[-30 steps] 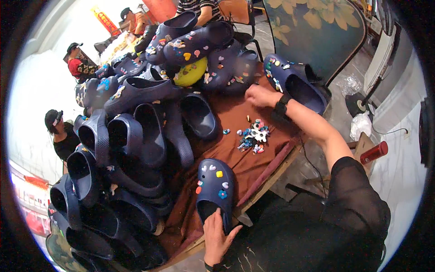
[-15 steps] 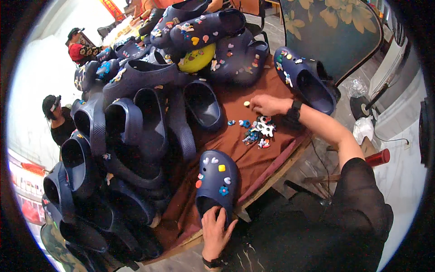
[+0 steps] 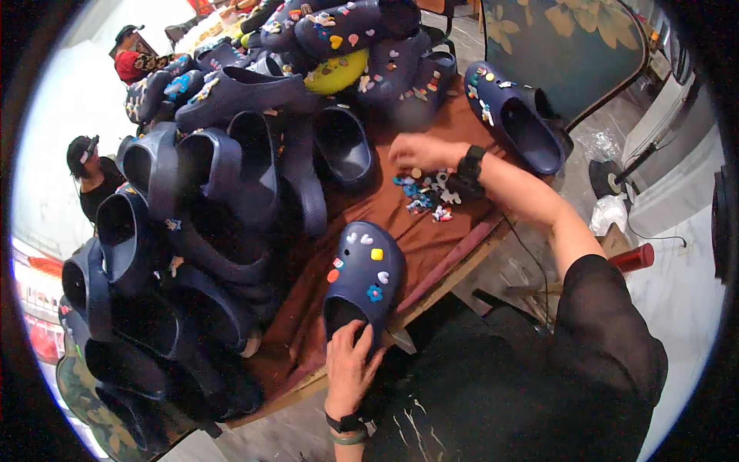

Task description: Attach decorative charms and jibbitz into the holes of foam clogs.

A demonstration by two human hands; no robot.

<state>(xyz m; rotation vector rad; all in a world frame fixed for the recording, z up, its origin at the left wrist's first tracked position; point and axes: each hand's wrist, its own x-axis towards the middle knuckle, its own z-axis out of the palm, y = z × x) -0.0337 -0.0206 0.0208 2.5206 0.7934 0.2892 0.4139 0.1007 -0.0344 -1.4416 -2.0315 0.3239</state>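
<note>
A navy clog [image 3: 360, 279] with several coloured charms on its toe lies on the brown cloth [image 3: 400, 223] near the table's front edge. My left hand [image 3: 350, 368] grips its heel opening. My right hand [image 3: 422, 152], with a black watch at the wrist, hovers over a small pile of loose charms [image 3: 428, 192], fingers curled; whether it pinches a charm is hidden.
A large heap of navy clogs [image 3: 208, 200] fills the table's left and back, some decorated, with a yellow one [image 3: 339, 73] among them. Another decorated clog [image 3: 516, 115] lies at the right. Other people [image 3: 92, 173] are at the far left. A red cylinder [image 3: 633, 258] lies on the floor at right.
My right hand has drawn back from the far clogs to just above the charm pile. The left hand keeps its hold on the clog's heel. The view shifted slightly.
</note>
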